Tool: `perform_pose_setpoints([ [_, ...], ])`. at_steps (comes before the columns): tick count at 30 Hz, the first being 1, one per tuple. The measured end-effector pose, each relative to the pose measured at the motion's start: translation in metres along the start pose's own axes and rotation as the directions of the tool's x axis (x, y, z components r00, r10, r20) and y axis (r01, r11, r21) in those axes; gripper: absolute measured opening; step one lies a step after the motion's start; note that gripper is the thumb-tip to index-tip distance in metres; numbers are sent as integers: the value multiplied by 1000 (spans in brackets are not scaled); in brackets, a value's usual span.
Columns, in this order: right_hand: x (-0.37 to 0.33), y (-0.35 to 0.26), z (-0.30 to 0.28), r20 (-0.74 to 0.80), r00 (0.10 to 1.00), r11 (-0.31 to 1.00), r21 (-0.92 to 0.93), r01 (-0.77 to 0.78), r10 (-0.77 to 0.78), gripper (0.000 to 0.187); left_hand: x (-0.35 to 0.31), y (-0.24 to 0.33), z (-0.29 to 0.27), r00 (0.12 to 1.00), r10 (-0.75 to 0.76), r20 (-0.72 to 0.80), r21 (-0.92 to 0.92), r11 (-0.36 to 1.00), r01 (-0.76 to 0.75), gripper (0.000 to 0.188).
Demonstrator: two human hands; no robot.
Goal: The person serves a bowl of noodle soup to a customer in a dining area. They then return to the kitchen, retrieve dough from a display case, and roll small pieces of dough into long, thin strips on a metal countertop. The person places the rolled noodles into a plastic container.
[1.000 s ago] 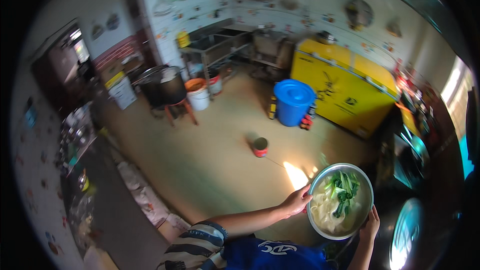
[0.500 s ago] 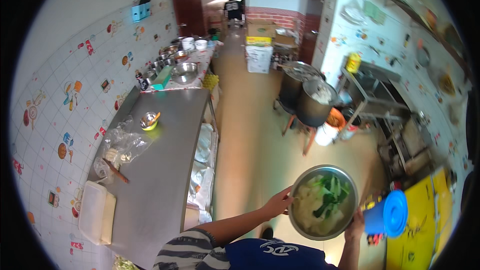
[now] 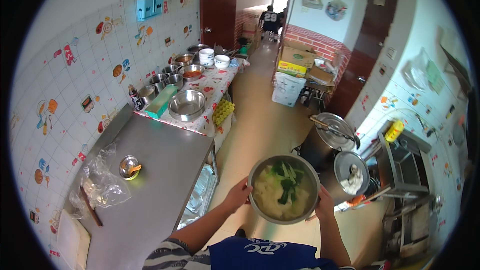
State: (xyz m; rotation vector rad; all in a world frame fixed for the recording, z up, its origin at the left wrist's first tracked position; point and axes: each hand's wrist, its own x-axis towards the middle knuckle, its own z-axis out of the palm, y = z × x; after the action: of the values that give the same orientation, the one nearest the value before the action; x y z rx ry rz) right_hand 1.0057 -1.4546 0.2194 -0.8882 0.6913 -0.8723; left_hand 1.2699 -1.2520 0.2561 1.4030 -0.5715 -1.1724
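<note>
Held out in front of me is a round steel bowl [image 3: 312,189] of pale broth. In it float pale dumpling-like pieces [image 3: 266,196] and long green leafy vegetables [image 3: 286,184]. My left hand [image 3: 238,196] is closed on the bowl's left rim, while my right hand [image 3: 326,204] grips it from the right side. The fingers under the bowl are partly hidden. It hangs over the floor, nearly level, a little left of the large pots.
A steel worktable [image 3: 160,175] on the left carries a plastic bag [image 3: 107,180], a rolling pin [image 3: 91,207] and a small bowl [image 3: 129,166]. Beyond are steel basins [image 3: 187,104]. Large pots [image 3: 327,142] and a sink [image 3: 405,165] stand right. Boxes [image 3: 295,62] line the passage; a person [image 3: 270,19] is far off.
My view has turned to the right and moved forward. The bowl, still in both hands, appears farther left and beside the pots. The blue bucket and yellow chest have mostly left the view.
</note>
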Motion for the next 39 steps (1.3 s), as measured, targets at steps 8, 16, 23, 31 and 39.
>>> perform_pose_setpoints([
  [8,289,0,121,127,981,988,-77,-135,144,36,235,69,-105,977,-43,-209,-72,997,29,41],
  [16,585,23,240,285,907,936,-260,-239,311,35,418,159,-176,867,-10,-498,-180,979,-92,44],
  [23,781,72,377,405,827,892,-387,-232,391,30,566,191,-278,712,7,-702,-195,960,-202,42],
  [31,956,158,487,480,672,778,-582,-237,564,34,703,196,-388,608,-59,-792,-282,919,-277,43],
  [39,1066,271,545,594,544,791,-559,-250,592,35,768,184,-431,411,-272,-870,-405,870,-281,47],
])
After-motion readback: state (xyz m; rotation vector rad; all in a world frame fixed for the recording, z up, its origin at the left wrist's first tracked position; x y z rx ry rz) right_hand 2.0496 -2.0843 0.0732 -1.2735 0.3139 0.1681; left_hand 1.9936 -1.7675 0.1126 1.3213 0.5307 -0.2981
